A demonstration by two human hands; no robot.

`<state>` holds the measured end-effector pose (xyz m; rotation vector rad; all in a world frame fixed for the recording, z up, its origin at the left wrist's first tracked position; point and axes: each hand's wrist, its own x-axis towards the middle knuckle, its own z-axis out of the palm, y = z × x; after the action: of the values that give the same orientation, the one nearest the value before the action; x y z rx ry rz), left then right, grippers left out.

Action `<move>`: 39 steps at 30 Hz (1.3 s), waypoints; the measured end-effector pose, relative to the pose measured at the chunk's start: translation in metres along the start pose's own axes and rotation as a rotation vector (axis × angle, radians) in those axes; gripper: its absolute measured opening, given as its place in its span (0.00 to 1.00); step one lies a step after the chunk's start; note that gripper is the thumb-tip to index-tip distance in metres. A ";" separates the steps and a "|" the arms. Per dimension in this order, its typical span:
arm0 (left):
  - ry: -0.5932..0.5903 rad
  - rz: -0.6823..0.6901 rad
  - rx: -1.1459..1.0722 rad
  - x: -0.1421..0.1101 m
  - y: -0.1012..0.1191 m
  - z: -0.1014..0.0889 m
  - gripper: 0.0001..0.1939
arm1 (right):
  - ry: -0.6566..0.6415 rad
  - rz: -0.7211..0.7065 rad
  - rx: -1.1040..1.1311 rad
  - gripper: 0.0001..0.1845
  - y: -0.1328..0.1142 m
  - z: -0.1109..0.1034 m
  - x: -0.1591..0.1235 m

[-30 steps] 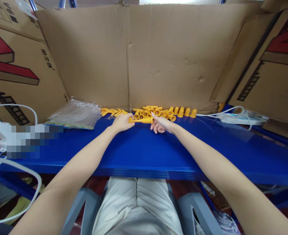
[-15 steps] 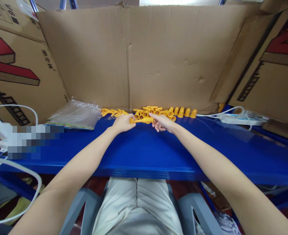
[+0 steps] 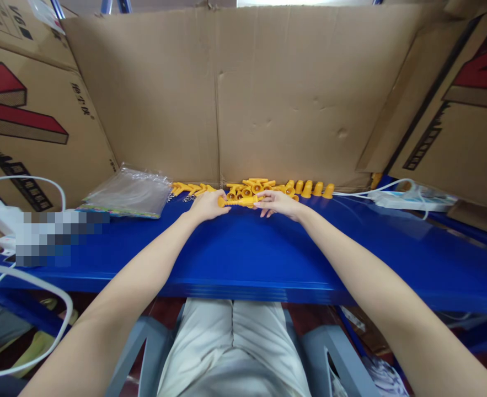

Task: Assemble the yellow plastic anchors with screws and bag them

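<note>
My left hand (image 3: 207, 206) is closed on the flanged left end of a yellow threaded plastic part (image 3: 240, 202), which lies level just above the tabletop. My right hand (image 3: 279, 203) pinches the smoother right end between thumb and fingers, its other fingers loosely bent. Behind the hands is a pile of yellow plastic cups (image 3: 246, 192), some with their hollow ends facing me. More yellow cups (image 3: 307, 189) stand in a row to the right. Yellow angled pieces (image 3: 185, 189) lie left of the pile, with small metal chains (image 3: 190, 197) in front of them.
A stack of clear plastic bags (image 3: 127, 193) lies left on the blue table (image 3: 243, 248). Cardboard walls (image 3: 288, 94) enclose the back and sides. A white power strip (image 3: 408, 199) with cables is at right; a white cable (image 3: 67, 314) loops at left.
The fingers of my right hand have shifted and straightened somewhat around the right end of the threaded part. My left hand keeps its hold in nearly the same place.
</note>
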<state>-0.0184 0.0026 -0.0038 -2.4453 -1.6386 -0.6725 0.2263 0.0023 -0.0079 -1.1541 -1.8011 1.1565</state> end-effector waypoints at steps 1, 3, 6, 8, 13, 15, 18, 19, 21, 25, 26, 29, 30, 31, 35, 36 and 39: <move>0.006 0.010 -0.005 0.000 -0.001 0.001 0.18 | 0.012 0.001 0.005 0.22 0.000 0.001 0.001; 0.013 0.028 -0.011 0.000 -0.002 0.002 0.19 | 0.020 0.006 0.017 0.21 0.002 0.001 0.002; 0.011 0.046 -0.011 0.001 -0.004 0.003 0.19 | 0.011 0.007 0.022 0.19 0.003 0.001 0.003; 0.008 0.057 -0.009 0.001 -0.005 0.004 0.20 | 0.002 0.006 0.011 0.16 0.002 0.001 0.002; -0.002 0.063 -0.014 0.002 -0.005 0.004 0.22 | -0.014 0.052 0.028 0.18 -0.003 0.005 0.000; -0.001 0.061 -0.021 0.002 -0.004 0.004 0.22 | -0.013 0.079 0.052 0.20 -0.004 0.006 0.000; 0.003 0.060 -0.020 0.002 -0.004 0.004 0.21 | -0.029 0.107 0.061 0.20 -0.002 0.006 0.001; 0.005 0.061 -0.018 0.002 -0.004 0.004 0.21 | -0.039 0.111 0.061 0.20 -0.001 0.006 0.001; 0.010 0.062 -0.016 0.002 -0.004 0.004 0.21 | -0.060 0.097 0.069 0.17 0.001 0.005 0.001; 0.013 0.049 -0.009 0.001 -0.004 0.003 0.20 | -0.049 0.038 0.075 0.21 0.003 0.005 0.001; 0.013 0.047 -0.008 0.001 -0.003 0.003 0.21 | -0.040 0.032 0.065 0.20 0.004 0.005 0.001; 0.012 0.052 -0.015 0.001 -0.003 0.002 0.22 | -0.032 0.021 0.035 0.14 0.003 0.005 0.002; 0.010 0.055 -0.019 0.001 -0.003 0.002 0.22 | -0.033 0.021 0.031 0.13 0.003 0.005 0.002; 0.009 0.057 -0.023 0.001 -0.003 0.002 0.22 | -0.033 0.023 0.031 0.14 0.002 0.005 0.002; 0.014 0.053 -0.039 0.001 -0.003 0.002 0.23 | -0.029 0.047 0.060 0.16 -0.002 0.006 0.000; 0.017 0.051 -0.040 0.001 -0.003 0.002 0.23 | -0.025 0.053 0.065 0.16 -0.003 0.007 -0.001; 0.014 0.050 -0.028 0.000 -0.002 0.002 0.23 | -0.009 0.074 0.066 0.18 -0.008 0.009 -0.004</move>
<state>-0.0193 0.0043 -0.0059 -2.4860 -1.5686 -0.7089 0.2179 -0.0059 -0.0044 -1.1874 -1.7265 1.2556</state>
